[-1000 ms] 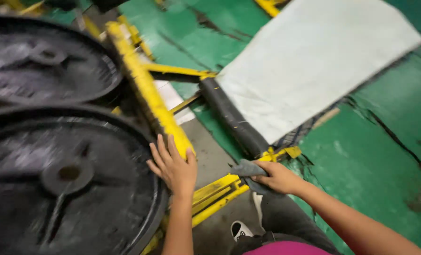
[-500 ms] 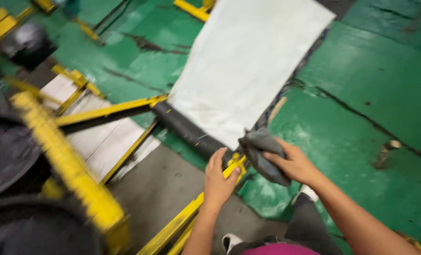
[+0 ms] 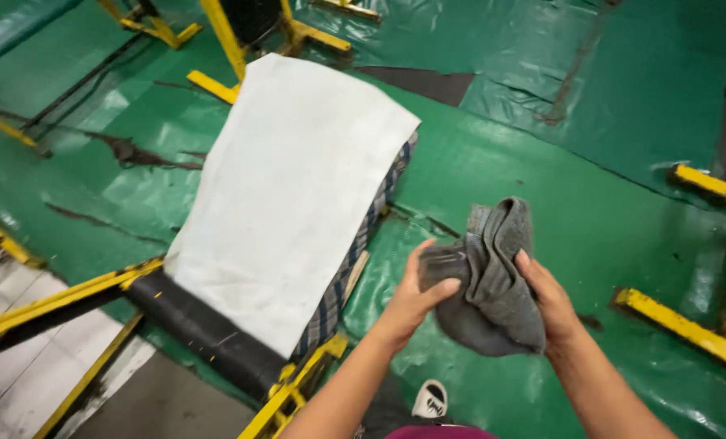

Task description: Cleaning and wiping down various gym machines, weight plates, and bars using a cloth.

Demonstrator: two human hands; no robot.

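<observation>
Both my hands hold a crumpled grey cloth [image 3: 493, 276] in front of me, over the green floor. My left hand [image 3: 412, 297] grips its left side with the thumb on top. My right hand [image 3: 551, 302] clasps the right side from behind. To the left of the cloth lies a bench covered by a white sheet [image 3: 289, 187] with a plaid fabric edge showing beneath it.
A black padded roller [image 3: 208, 329] on a yellow metal frame [image 3: 54, 305] sits at the bench's near end. More yellow frames stand at the right [image 3: 688, 325] and at the top [image 3: 224, 41]. The green floor mat [image 3: 590, 138] is cracked. My shoe [image 3: 429, 400] shows below.
The view has swung right, away from the black weight plates. My left hand left the yellow frame and joined my right hand on the grey cloth, now raised in front of me.
</observation>
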